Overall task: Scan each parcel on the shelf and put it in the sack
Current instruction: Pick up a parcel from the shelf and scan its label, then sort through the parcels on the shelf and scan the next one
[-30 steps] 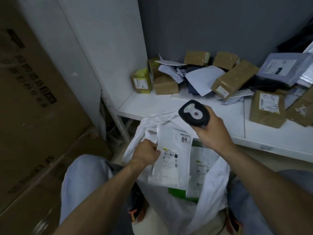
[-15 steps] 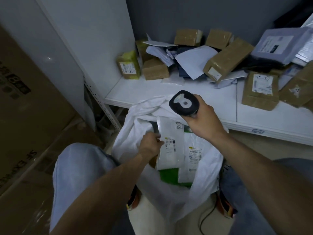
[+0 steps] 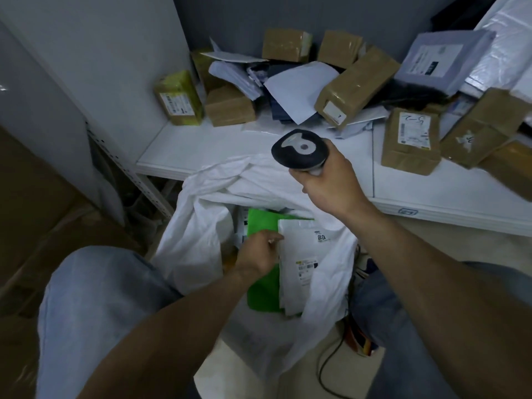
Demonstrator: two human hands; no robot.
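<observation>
Sack (image 3: 195, 226), open below the shelf (image 3: 184, 151) edge, held a white parcel (image 3: 305, 263) lying on a green parcel (image 3: 262, 223). Left hand (image 3: 259, 251) pinched the white parcel's 9 o'clock edge with curled fingers; right hand (image 3: 325, 180) was closed round the scanner (image 3: 299, 148) at 12 o'clock of the sack. Brown boxes (image 3: 357, 87) were heaped on the shelf toward 1 o'clock.

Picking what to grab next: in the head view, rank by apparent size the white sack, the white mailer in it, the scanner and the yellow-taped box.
1. white sack
2. white mailer
3. scanner and yellow-taped box: look alike; the box sits farther back, so unranked.
</observation>
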